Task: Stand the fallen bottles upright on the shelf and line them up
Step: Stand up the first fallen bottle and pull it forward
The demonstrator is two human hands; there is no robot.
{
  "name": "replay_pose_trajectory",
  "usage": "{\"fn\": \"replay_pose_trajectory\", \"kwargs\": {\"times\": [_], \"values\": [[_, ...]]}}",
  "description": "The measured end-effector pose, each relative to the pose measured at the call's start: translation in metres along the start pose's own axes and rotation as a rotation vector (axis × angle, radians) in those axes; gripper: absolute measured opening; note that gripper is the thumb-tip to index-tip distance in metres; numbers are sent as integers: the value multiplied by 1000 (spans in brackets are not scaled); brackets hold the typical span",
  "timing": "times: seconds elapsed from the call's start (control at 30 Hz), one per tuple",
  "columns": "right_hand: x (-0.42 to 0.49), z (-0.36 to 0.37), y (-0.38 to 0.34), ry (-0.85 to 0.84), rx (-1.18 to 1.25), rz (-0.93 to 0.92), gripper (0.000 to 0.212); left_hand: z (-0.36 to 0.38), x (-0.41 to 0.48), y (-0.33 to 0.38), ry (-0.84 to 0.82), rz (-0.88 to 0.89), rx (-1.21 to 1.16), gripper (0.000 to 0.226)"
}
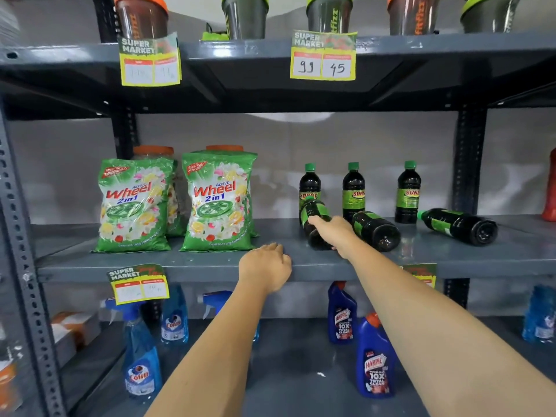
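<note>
Three dark bottles with green caps and green labels stand upright at the back of the middle shelf (210, 263): one at the left (309, 183), one in the middle (353, 191), one at the right (408, 192). Three more lie on their sides in front of them. My right hand (334, 233) is wrapped around the leftmost fallen bottle (314, 212). A second fallen bottle (376, 230) lies just right of it, and a third (458, 225) lies further right. My left hand (264, 266) rests on the shelf's front edge with fingers curled, holding nothing.
Two green Wheel detergent bags (134, 204) (219, 200) stand at the shelf's left with jars behind. Shaker cups line the top shelf, price tags (323, 57) hang from its edge. Blue spray bottles (141, 353) and Harpic bottles (376, 356) stand on the shelf below.
</note>
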State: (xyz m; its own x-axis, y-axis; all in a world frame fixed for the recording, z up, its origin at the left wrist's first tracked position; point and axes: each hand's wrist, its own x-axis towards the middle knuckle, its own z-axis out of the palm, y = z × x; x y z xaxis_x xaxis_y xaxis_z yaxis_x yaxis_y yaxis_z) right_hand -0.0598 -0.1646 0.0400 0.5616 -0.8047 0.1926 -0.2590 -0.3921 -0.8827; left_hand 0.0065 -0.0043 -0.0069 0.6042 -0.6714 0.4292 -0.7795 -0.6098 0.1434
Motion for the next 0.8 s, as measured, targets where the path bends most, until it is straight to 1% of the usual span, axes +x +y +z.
{"fn": "replay_pose_trajectory", "kwargs": {"times": [0.13, 0.23, 0.33, 0.43, 0.53, 0.63, 0.73, 0.77, 0.8], "values": [[4, 5, 12, 120, -58, -131, 65, 2, 0, -1, 23, 12, 16, 45], [4, 7, 14, 97, -105, -218, 71, 2, 0, 0, 33, 10, 18, 44], [1, 9, 15, 74, -95, -262, 69, 2, -1, 0, 32, 7, 21, 44], [-3, 9, 14, 48, -153, -245, 71, 1, -1, 1, 22, 6, 17, 45], [-3, 10, 14, 43, -217, -178, 81, 1, -2, 1, 26, 11, 22, 44], [0, 12, 15, 33, -222, -149, 84, 2, -1, 1, 35, 17, 22, 44], [0, 11, 16, 34, -214, -157, 88, 2, -2, 0, 42, 15, 22, 44], [0, 11, 17, 26, -187, -171, 95, 2, -2, 0, 42, 13, 21, 44], [1, 10, 17, 11, -132, -191, 107, 2, -2, 1, 42, 12, 19, 44]]}}
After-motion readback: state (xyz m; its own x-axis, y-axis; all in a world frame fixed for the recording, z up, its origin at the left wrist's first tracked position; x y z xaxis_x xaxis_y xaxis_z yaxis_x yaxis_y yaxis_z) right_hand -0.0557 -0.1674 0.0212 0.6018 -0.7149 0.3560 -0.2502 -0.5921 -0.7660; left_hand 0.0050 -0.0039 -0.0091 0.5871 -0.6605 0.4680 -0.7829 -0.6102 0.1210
